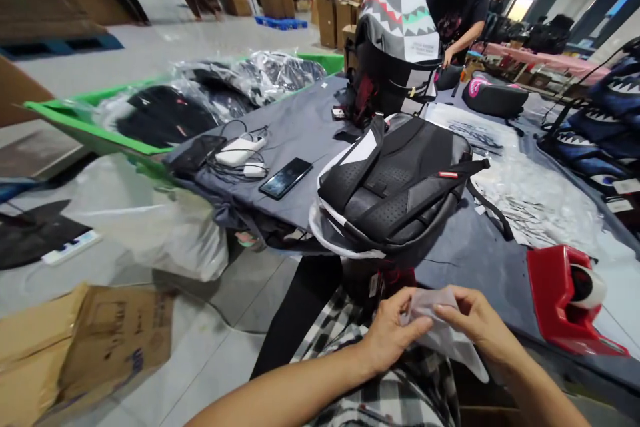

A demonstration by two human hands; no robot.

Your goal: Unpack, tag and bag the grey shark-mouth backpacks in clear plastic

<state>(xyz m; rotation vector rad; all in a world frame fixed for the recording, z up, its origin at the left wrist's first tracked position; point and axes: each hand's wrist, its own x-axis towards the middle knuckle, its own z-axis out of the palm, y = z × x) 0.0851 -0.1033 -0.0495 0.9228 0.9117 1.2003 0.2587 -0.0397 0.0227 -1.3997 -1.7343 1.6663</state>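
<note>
Over my lap, both hands pinch a thin translucent white sheet or bag. My left hand grips its left edge between thumb and fingers. On the other side, my right hand holds its upper right part, and a loose corner hangs below. Beyond them, a black and grey backpack lies on the grey-covered table, straps facing up. A black phone rests left of the backpack.
A red tape dispenser stands at the table's right edge. White chargers with cables lie at the left. Behind are upright backpacks, a green bin and a person. A cardboard box sits lower left.
</note>
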